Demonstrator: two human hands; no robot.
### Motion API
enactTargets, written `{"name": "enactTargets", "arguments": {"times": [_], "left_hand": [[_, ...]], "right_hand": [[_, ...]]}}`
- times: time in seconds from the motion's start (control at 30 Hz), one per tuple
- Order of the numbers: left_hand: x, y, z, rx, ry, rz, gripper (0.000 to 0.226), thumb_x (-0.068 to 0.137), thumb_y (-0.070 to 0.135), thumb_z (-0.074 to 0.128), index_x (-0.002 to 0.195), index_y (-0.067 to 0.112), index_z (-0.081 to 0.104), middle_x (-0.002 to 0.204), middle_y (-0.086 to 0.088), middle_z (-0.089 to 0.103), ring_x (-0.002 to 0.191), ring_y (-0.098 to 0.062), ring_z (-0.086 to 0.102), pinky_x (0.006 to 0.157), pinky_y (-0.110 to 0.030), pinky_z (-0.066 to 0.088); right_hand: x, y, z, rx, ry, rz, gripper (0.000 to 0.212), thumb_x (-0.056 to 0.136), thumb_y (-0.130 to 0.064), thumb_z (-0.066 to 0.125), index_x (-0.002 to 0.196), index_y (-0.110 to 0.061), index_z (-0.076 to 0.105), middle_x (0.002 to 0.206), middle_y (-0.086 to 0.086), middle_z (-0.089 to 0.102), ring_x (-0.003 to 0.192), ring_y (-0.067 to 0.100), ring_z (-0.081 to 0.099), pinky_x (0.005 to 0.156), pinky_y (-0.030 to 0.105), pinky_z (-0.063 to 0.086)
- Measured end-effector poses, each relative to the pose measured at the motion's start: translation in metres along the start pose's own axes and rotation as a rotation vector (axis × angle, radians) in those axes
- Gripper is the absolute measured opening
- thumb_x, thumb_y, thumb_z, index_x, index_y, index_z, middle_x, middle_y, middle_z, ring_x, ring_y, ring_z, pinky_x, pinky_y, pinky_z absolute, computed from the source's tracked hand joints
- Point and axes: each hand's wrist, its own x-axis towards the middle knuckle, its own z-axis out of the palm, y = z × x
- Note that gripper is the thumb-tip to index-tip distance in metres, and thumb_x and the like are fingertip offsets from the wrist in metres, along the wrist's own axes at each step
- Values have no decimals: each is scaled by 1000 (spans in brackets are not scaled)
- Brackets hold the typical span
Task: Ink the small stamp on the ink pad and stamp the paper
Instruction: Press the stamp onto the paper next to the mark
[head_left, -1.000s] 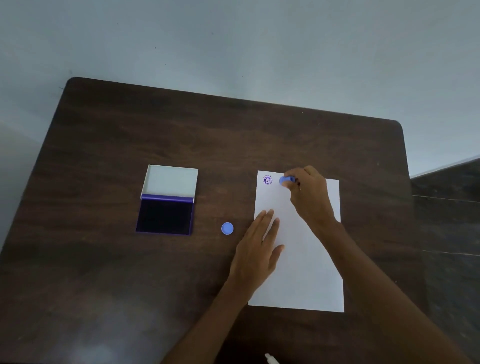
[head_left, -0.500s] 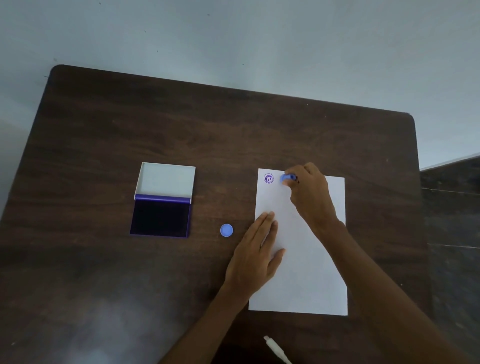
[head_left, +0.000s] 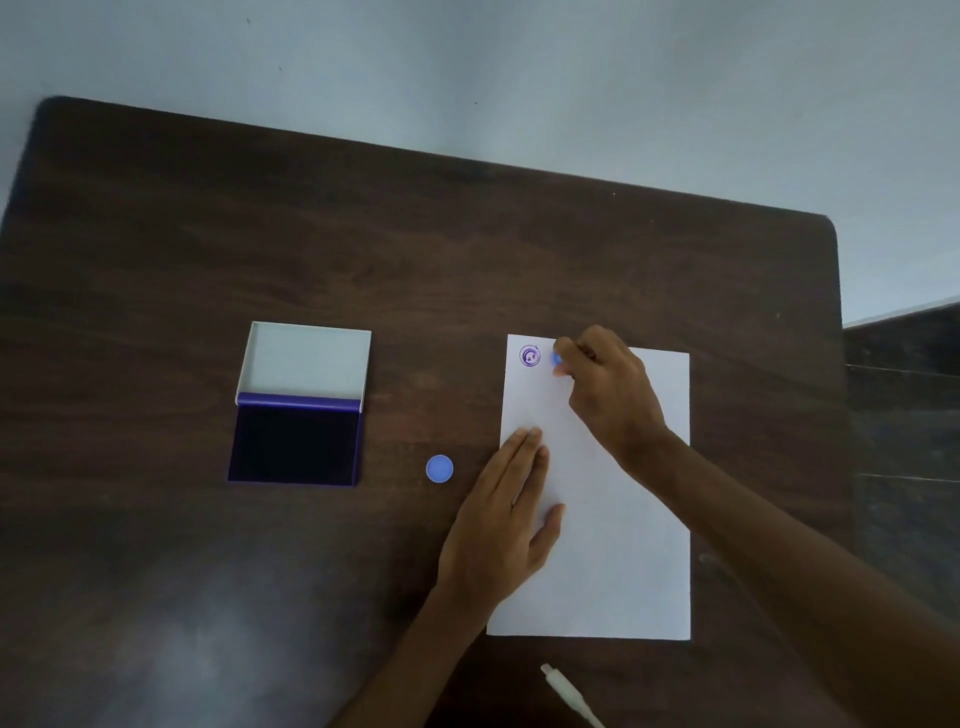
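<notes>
Pinched in the right hand (head_left: 610, 395), the blue stamp (head_left: 556, 359) sits at the top of the paper (head_left: 623, 545), just beside a purple mark (head_left: 530, 356). Left hand (head_left: 501, 525) lies flat, fingers together, on the paper's left edge. Ink pad (head_left: 296, 444) lies open, well to the left; a blue cap (head_left: 439, 468) rests between pad and paper on the table (head_left: 415, 260).

R hand (head_left: 605, 387) pressing stamp (head_left: 557, 359) on paper (head_left: 623, 545).
</notes>
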Motion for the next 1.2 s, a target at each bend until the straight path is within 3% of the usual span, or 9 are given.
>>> {"name": "enactTargets", "arguments": {"times": [0.23,0.4,0.63,0.73,0.83,0.97,1.2], "left_hand": [[2,0,3,-19,8,-10,54,93,42,59,132,5,59,142,-9,54,134,-22,49,110,-34,41],[1,-1,5,-27,7,5,55,92,42,61,132,5,59,141,-9,56,132,-24,52,108,-36,44],[2,0,1,-23,4,7,56,92,42,61,132,4,59,141,-10,56,132,-23,52,105,-38,49],[2,1,-2,-35,7,12,55,92,40,62,131,3,60,141,-10,56,132,-23,51,105,-37,49],[2,-1,-3,-45,8,25,53,94,37,60,132,1,58,143,-11,53,136,-23,47,108,-37,46],[0,1,-4,-61,-4,33,50,95,34,60,134,2,57,145,-11,51,139,-23,44,109,-38,44],[-3,7,-20,-124,97,64,41,92,18,66,130,3,61,143,-12,53,138,-25,45,110,-38,44]], "right_hand": [[2,4,6,16,49,5,31,69,6,79,98,3,68,87,17,68,70,28,62,59,33,59],[0,3,8,19,71,-14,30,69,6,79,97,3,69,88,18,69,69,29,63,61,32,58],[0,-4,1,2,-33,70,32,77,1,74,108,0,67,101,16,67,82,27,64,72,28,54],[-1,-9,-15,186,20,234,20,85,-6,69,105,-3,68,103,14,68,84,18,59,75,14,44],[-11,-14,-45,387,256,336,7,87,-12,67,93,-14,71,92,1,72,81,7,60,73,2,39],[-33,-17,-82,645,413,526,9,88,-22,68,96,-20,72,88,-5,73,78,7,67,74,10,52],[-66,-28,-98,1133,344,755,27,84,-35,70,106,-21,71,101,0,75,89,13,70,76,20,55]]}}
